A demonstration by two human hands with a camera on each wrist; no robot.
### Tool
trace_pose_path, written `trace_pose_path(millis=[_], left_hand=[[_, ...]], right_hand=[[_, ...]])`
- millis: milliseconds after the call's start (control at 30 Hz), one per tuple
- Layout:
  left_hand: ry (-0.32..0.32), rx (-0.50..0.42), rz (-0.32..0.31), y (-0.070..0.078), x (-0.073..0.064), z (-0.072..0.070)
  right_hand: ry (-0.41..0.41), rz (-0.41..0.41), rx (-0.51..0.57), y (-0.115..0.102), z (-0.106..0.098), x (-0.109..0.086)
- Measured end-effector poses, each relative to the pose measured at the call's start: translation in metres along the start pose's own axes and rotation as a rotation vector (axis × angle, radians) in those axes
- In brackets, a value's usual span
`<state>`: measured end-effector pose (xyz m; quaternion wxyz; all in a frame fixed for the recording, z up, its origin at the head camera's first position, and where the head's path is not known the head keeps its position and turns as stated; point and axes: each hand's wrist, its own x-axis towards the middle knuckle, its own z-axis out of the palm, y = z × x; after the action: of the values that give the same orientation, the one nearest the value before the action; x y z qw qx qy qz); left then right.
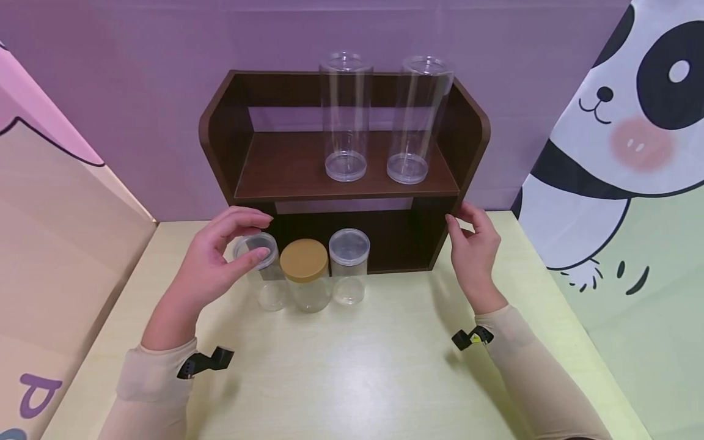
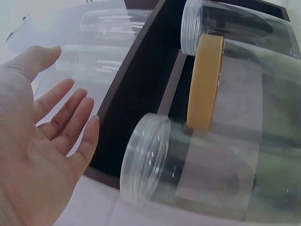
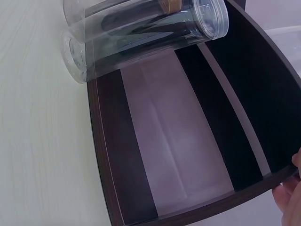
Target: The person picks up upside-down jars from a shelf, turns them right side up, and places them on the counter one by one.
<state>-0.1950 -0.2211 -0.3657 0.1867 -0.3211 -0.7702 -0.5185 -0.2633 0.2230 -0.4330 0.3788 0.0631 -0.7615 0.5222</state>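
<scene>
A dark brown two-tier shelf point(image 1: 286, 165) stands at the back of the table. My right hand point(image 1: 474, 250) pinches its right side panel between thumb and fingers, as the right wrist view point(image 3: 290, 195) also shows at the panel's edge. My left hand point(image 1: 211, 256), thumb and fingers spread, is beside the shelf's left side and overlaps the leftmost clear-lidded jar point(image 1: 272, 284) in the head view. The left wrist view shows that palm point(image 2: 33, 155) holding nothing. A jar with a tan lid point(image 1: 304, 261) and another clear-lidded jar point(image 1: 349, 247) stand upright alongside.
Two tall clear cylinders point(image 1: 345, 122) point(image 1: 419, 116) stand upright on the shelf's upper board, toward its middle and right. The three jars line up before the lower tier. A purple backdrop point(image 1: 137, 110) hangs behind, and a panda print point(image 1: 621, 153) is at the right.
</scene>
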Motion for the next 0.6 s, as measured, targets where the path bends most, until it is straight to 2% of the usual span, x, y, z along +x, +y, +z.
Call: trace_pose_path(millis=[167, 400, 467, 600], left_hand=[[0.006, 0.027, -0.038, 0.007, 0.019, 0.011], [0.048, 0.124, -0.055, 0.022, 0.070, 0.027], [0.053, 0.147, -0.090, 0.024, 0.085, 0.031], [0.044, 0.179, -0.204, 0.024, 0.113, 0.041]], right_hand=[[0.004, -0.012, -0.001, -0.001, 0.001, 0.001], [0.000, -0.036, -0.003, -0.001, 0.003, 0.003], [-0.004, -0.042, -0.014, -0.001, 0.003, 0.003], [-0.005, -0.048, -0.032, 0.000, 0.003, 0.002]])
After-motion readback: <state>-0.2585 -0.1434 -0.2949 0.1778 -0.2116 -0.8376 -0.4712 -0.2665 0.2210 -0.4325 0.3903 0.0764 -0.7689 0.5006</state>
